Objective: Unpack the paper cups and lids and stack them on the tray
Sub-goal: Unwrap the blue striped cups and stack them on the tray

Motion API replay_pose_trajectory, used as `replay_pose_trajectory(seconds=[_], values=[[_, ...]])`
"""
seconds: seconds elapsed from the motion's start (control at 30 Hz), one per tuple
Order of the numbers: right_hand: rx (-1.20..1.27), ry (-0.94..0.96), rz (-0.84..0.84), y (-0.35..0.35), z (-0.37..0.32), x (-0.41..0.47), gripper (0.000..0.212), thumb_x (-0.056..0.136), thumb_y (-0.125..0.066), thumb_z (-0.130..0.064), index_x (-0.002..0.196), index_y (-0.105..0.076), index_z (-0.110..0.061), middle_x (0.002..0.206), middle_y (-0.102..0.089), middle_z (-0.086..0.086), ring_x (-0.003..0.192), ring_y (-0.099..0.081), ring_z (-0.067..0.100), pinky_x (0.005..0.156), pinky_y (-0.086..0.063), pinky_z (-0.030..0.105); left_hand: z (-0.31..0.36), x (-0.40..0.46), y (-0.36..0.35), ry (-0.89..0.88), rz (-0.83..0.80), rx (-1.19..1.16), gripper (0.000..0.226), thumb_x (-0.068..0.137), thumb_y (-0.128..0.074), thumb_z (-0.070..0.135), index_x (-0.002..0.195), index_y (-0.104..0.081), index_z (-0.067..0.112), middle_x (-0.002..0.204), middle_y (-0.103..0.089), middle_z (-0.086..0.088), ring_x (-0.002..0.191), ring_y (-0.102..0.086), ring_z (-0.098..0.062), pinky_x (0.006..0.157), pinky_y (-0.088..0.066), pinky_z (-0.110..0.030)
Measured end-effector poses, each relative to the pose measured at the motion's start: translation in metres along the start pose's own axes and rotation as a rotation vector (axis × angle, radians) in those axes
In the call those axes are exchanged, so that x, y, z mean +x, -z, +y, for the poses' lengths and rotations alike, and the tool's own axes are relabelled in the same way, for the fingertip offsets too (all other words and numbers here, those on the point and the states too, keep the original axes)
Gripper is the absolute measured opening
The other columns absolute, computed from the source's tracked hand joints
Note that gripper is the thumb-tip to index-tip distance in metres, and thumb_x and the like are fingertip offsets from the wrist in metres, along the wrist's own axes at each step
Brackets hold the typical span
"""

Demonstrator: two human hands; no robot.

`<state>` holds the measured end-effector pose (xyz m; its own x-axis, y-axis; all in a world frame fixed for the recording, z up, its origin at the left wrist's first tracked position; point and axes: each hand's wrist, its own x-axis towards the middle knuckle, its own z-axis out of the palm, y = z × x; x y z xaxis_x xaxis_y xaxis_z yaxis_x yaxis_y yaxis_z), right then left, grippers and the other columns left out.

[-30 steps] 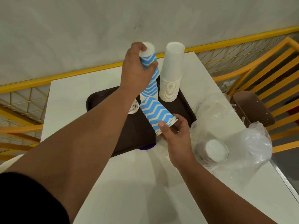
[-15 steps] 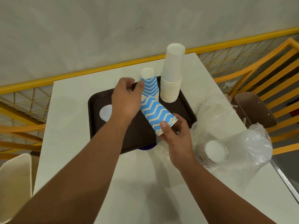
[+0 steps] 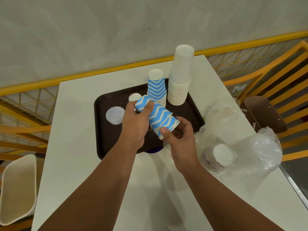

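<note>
White worktop (image 3: 83,164) carries a dark brown tray (image 3: 106,142) beneath and beyond the left hand (image 3: 135,125), and crumpled clear plastic bags (image 3: 260,150) just right of the right hand (image 3: 181,139).

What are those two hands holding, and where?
A tilted stack of blue zigzag cups: left hand grips its closed base end, right hand its open rim end.

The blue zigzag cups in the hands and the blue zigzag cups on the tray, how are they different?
The held stack lies tilted on its side; the tray stack stands upside down on the tray. The left hand grips the held stack's closed end and the right hand its rims, while nothing touches the tray stack. Both have the same blue-and-white zigzag pattern.
</note>
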<state>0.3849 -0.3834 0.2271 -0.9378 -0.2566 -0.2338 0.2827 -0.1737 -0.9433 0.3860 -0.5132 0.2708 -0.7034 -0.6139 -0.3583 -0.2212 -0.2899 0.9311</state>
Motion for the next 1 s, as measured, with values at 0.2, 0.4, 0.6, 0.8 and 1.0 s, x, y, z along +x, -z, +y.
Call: replay_pose_trajectory(seconds=[0.2, 0.4, 0.6, 0.8, 1.0], values=[[0.044, -0.038, 0.045, 0.005, 0.001, 0.001, 0.056, 0.075, -0.077, -0.018, 0.123, -0.049, -0.02, 0.116, -0.063, 0.002, 0.091, -0.068, 0.003, 0.077, -0.06, 0.03, 0.033, 0.026, 0.001, -0.459, 0.142, 0.142, 0.032, 0.086, -0.073, 0.024, 0.107, -0.049, 0.023, 0.1, -0.065, 0.009, 0.087, -0.067, -0.003, 0.082, -0.058, -0.029], [0.044, -0.059, 0.078, 0.007, 0.005, 0.0, 0.061, 0.07, -0.08, -0.025, 0.122, -0.048, -0.028, 0.12, -0.059, 0.004, 0.099, -0.068, 0.01, 0.08, -0.059, 0.03, 0.059, 0.062, -0.024, -0.801, 0.008, 0.492, 0.04, 0.084, -0.07, 0.025, 0.11, -0.04, 0.028, 0.117, -0.056, 0.0, 0.101, -0.06, -0.015, 0.085, -0.054, -0.03], [0.034, -0.036, 0.083, 0.013, 0.003, -0.003, 0.053, 0.074, -0.079, -0.016, 0.114, -0.047, -0.028, 0.118, -0.058, -0.002, 0.099, -0.069, 0.01, 0.073, -0.057, 0.021, 0.043, 0.093, -0.036, -0.712, -0.066, 0.776, 0.041, 0.087, -0.071, 0.026, 0.119, -0.049, 0.014, 0.122, -0.053, -0.004, 0.108, -0.055, -0.017, 0.087, -0.048, -0.024], [0.103, -0.028, 0.055, 0.012, -0.002, -0.003, 0.053, 0.07, -0.077, -0.013, 0.112, -0.047, -0.022, 0.116, -0.059, 0.001, 0.092, -0.07, 0.005, 0.071, -0.057, 0.022, 0.035, 0.07, -0.02, -0.619, 0.038, 0.756, 0.032, 0.093, -0.061, 0.038, 0.118, -0.059, 0.018, 0.127, -0.055, 0.003, 0.113, -0.047, -0.001, 0.09, -0.041, -0.016], [0.154, -0.021, 0.018, 0.006, -0.005, -0.001, 0.05, 0.072, -0.077, -0.011, 0.111, -0.048, -0.022, 0.11, -0.064, -0.002, 0.091, -0.071, 0.011, 0.079, -0.06, 0.033, -0.004, 0.005, 0.002, -0.11, -0.049, 0.207, 0.035, 0.089, -0.068, 0.037, 0.119, -0.054, 0.028, 0.119, -0.061, 0.003, 0.107, -0.064, -0.012, 0.092, -0.056, -0.038]])
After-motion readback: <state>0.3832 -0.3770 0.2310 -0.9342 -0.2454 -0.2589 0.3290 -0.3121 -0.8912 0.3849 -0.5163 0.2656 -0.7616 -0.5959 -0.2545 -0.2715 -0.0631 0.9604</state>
